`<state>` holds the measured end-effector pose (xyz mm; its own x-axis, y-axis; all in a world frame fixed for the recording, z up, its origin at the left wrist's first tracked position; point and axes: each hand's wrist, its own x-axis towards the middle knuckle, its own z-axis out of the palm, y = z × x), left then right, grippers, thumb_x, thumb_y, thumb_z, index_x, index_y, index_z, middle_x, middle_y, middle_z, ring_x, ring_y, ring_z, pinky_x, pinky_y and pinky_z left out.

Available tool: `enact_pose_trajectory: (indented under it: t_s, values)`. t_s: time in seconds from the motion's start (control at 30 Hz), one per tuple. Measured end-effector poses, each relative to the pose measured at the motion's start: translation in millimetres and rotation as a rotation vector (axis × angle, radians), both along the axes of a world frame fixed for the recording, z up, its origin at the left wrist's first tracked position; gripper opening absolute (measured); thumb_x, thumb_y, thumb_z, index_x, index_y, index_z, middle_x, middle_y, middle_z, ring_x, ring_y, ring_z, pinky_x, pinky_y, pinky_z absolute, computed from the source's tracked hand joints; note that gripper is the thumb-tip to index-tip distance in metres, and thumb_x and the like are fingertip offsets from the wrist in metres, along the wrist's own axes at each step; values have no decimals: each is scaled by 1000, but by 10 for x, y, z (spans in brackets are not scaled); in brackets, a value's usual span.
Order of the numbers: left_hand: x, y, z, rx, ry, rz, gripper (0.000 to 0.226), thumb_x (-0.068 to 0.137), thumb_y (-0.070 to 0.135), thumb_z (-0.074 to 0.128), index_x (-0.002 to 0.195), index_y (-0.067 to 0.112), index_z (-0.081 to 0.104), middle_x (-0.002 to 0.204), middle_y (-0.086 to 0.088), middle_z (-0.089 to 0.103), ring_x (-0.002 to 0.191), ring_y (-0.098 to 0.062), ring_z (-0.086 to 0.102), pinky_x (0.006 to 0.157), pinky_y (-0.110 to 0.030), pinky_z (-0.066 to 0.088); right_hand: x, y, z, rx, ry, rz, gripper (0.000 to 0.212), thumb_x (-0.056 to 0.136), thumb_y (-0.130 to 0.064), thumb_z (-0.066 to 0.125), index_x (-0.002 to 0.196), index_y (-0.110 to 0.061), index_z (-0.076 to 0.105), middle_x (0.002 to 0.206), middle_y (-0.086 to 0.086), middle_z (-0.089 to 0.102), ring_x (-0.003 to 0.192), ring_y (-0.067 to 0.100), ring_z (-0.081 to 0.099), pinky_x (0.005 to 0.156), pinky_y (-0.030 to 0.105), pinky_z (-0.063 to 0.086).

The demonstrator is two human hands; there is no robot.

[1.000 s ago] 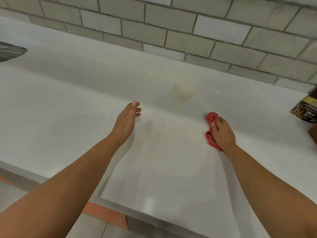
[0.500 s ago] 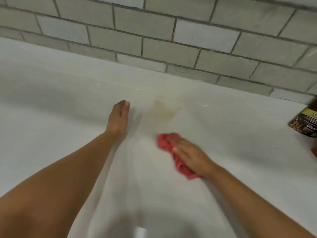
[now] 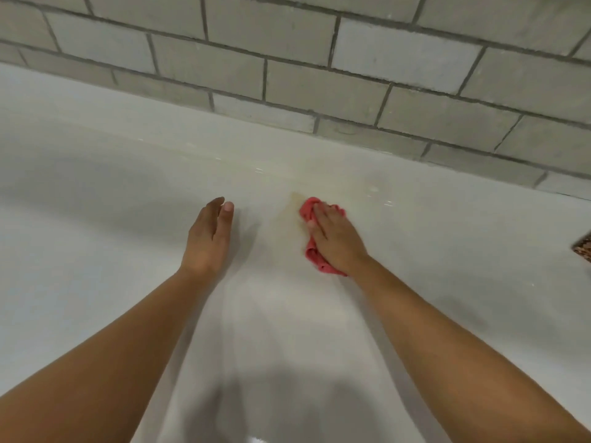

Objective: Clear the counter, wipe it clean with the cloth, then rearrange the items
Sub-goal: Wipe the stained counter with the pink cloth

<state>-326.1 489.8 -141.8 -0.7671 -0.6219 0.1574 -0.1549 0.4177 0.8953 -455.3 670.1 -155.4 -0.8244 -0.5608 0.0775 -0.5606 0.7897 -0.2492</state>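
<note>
A red cloth (image 3: pixel 307 212) lies bunched on the white counter (image 3: pixel 96 235), at the right edge of a pale yellowish stain (image 3: pixel 292 209). My right hand (image 3: pixel 335 239) lies flat on the cloth with straight fingers and presses it down; most of the cloth is hidden under the palm. My left hand (image 3: pixel 209 238) rests on its edge on the counter to the left of the stain, fingers straight and together, holding nothing.
A grey brick-tiled wall (image 3: pixel 319 75) runs along the back of the counter. The corner of a brown patterned package (image 3: pixel 583 247) shows at the right edge.
My right hand has slid the cloth from the right side, forward and left onto the stain. The left hand has stayed near the same spot. The view has moved closer to the wall.
</note>
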Motion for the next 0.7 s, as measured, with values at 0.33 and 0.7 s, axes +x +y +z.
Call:
enact_pose_trajectory:
  t_s: [0.33,0.7]
  values:
    - [8,1,7,29,3,-1,50,98,44,31,139,16,41,142,-1,44,132,-16,38,101,-20,24,-175,754,100,-294,-144,32,42,100,-23,37,138,-5,42,147,8,37,140,19,29,107,5,6]
    - [-11,2,-21,21,38,-13,52,97,46,28,139,18,42,141,4,45,131,-10,38,103,-19,25,-834,-566,72,-176,-91,97,41,102,-23,31,141,-10,40,146,8,40,134,22,35,108,24,21]
